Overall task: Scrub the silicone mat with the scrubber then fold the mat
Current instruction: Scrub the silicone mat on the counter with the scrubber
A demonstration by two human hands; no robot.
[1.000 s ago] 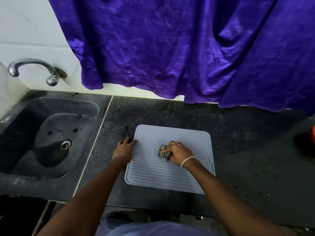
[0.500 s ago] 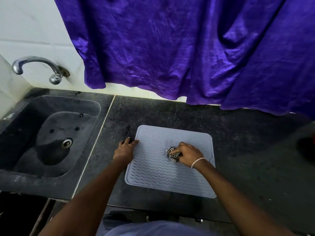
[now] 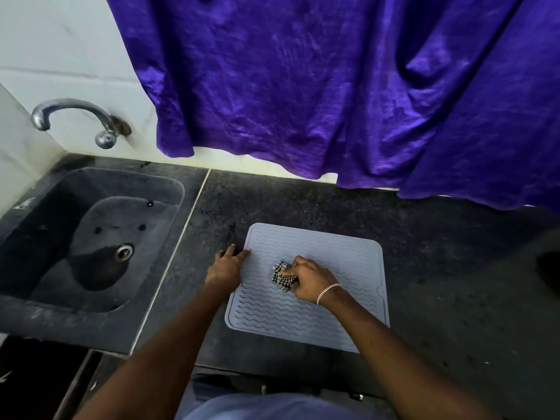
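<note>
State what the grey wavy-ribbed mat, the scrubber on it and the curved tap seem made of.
Grey wavy-ribbed mat: probably silicone, matte, moulded ribs, rounded corners. Speckled scrubber in the right hand: perhaps metal mesh, glinting links; unclear. Curved tap: polished metal, bright reflections.

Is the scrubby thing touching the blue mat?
Touching. The head view shows the right hand pressing the scrubber down onto the mat, with no gap between them.

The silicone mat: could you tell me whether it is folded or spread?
Spread: the silicone mat lies flat on the counter, no fold; the right hand grips the scrubber on it, the left hand touches its edge.
</note>
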